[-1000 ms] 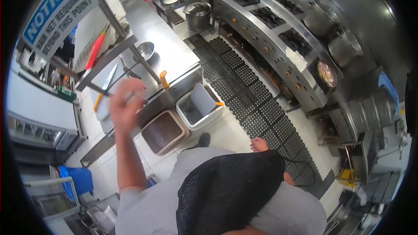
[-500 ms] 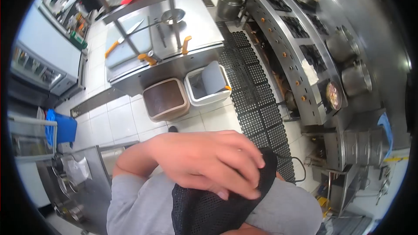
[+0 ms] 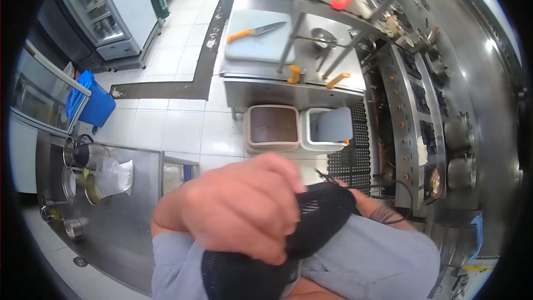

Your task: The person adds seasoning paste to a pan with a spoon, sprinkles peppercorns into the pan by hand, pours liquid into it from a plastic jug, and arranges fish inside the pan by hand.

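Black mesh fabric [image 3: 322,216], its exact kind unclear, stretches across the front of the grey shirt. My left hand [image 3: 241,208] is over it, fingers curled in and closed against the fabric; the hand is smeared by motion. Behind the fabric's far right end is my right hand [image 3: 361,197], mostly covered, so its fingers do not show. A thin dark cable [image 3: 411,203] loops beside my right wrist.
A steel worktable [image 3: 239,80] ahead carries a cutting board [image 3: 258,50] with an orange-handled knife [image 3: 255,32]. Two bins [image 3: 272,147] [image 3: 325,145] stand below it. The stove [image 3: 408,122] runs along the right; pots and a plastic bag [image 3: 116,176] are on the left counter.
The view has swung left, so the worktable and bins appear farther right. My left hand has curled its fingers more and moved left and slightly down over the black fabric. More right forearm shows.
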Available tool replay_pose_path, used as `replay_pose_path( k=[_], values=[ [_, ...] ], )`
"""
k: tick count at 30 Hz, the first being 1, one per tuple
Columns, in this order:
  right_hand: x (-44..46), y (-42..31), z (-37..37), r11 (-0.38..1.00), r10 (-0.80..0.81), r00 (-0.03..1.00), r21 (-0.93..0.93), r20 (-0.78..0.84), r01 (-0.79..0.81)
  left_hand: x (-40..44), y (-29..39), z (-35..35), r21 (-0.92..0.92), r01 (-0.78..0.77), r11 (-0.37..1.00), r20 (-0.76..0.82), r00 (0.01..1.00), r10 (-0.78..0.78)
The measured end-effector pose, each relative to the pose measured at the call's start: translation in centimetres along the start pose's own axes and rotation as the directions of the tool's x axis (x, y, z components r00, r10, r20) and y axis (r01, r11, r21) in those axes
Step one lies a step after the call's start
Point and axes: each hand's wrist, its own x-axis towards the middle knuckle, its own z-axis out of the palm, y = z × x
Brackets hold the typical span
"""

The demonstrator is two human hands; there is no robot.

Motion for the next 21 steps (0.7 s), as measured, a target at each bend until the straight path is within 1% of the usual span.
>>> replay_pose_path(
  k=[2, 3, 4, 5, 6, 7, 9, 10, 11, 13, 14, 15, 16, 17, 18, 19, 20, 21],
  values=[
    [2.4, -7.6, -1.9, 0.994, -0.002, 1.000, -0.107, 0.025, 0.005, -3.5, 3.8, -3.2, 0.036, 0.000, 0.999, -0.160, 0.987, 0.006],
    [3.6, -11.7, -2.9, 0.986, -0.003, 0.999, -0.168, 0.037, 0.010, -5.2, 5.8, -5.2, 0.138, -0.065, 0.988, -0.144, 0.986, 0.085],
    [5.0, -15.5, -3.9, 0.958, -0.040, 0.998, -0.282, 0.056, 0.054, -6.5, 7.4, -6.8, 0.233, -0.130, 0.964, -0.114, 0.980, 0.160],
    [6.6, -18.7, -4.6, 0.919, -0.073, 0.995, -0.384, 0.066, 0.093, -7.8, 9.0, -7.0, 0.220, -0.126, 0.967, -0.104, 0.983, 0.152],
    [8.1, -21.3, -5.1, 0.907, -0.100, 0.991, -0.402, 0.089, 0.128, -9.2, 10.4, -6.4, 0.419, -0.233, 0.878, -0.272, 0.890, 0.366],
    [9.5, -23.6, -5.5, 0.892, -0.122, 0.987, -0.425, 0.103, 0.154, -11.5, 13.6, -9.0, 0.423, -0.330, 0.844, -0.152, 0.892, 0.425],
    [12.6, -26.1, -5.3, 0.856, -0.192, 0.974, -0.464, 0.120, 0.226, -16.1, 19.8, -14.1, 0.367, -0.516, 0.774, 0.096, 0.848, 0.520],
    [13.3, -28.1, -5.0, 0.881, -0.157, 0.977, -0.425, 0.145, 0.205, -12.1, 17.4, -14.4, 0.343, -0.649, 0.679, 0.099, 0.744, 0.661],
    [13.8, -29.9, -4.9, 0.900, -0.126, 0.974, -0.391, 0.188, 0.192, -8.1, 15.1, -14.6, 0.329, -0.760, 0.560, 0.099, 0.617, 0.781],
    [15.5, -31.6, -4.3, 0.895, -0.100, 0.966, -0.402, 0.239, 0.193, -9.1, 15.9, -16.4, 0.430, -0.615, 0.661, 0.071, 0.753, 0.654],
    [16.2, -32.3, -4.1, 0.897, -0.094, 0.964, -0.399, 0.248, 0.190, -9.5, 15.7, -17.9, 0.462, -0.589, 0.663, 0.050, 0.764, 0.643],
    [17.6, -32.2, -3.9, 0.906, -0.068, 0.965, -0.390, 0.253, 0.167, -9.7, 14.9, -19.9, 0.438, -0.513, 0.738, 0.074, 0.839, 0.539],
    [18.8, -31.9, -3.7, 0.900, -0.085, 0.966, -0.397, 0.245, 0.180, -10.3, 14.2, -21.5, 0.415, -0.424, 0.805, 0.097, 0.901, 0.424],
    [20.3, -32.2, -3.7, 0.897, -0.104, 0.966, -0.398, 0.238, 0.195, -10.8, 12.7, -21.7, 0.465, -0.351, 0.813, -0.037, 0.910, 0.413],
    [22.2, -32.6, -3.6, 0.893, -0.104, 0.954, -0.396, 0.280, 0.214, -11.1, 11.3, -22.1, 0.500, -0.272, 0.822, -0.171, 0.900, 0.401],
    [23.7, -33.0, -3.5, 0.929, -0.101, 0.972, -0.330, 0.212, 0.169, -11.0, 11.2, -23.8, 0.514, -0.235, 0.825, -0.196, 0.904, 0.379],
    [25.2, -33.5, -3.3, 0.958, -0.090, 0.986, -0.258, 0.140, 0.124, -10.4, 10.9, -26.3, 0.410, -0.173, 0.895, -0.105, 0.966, 0.235],
    [27.3, -34.0, -3.5, 0.957, -0.094, 0.981, -0.255, 0.171, 0.136, -9.9, 10.4, -28.9, 0.308, -0.096, 0.947, 0.008, 0.995, 0.098]
  ],
)
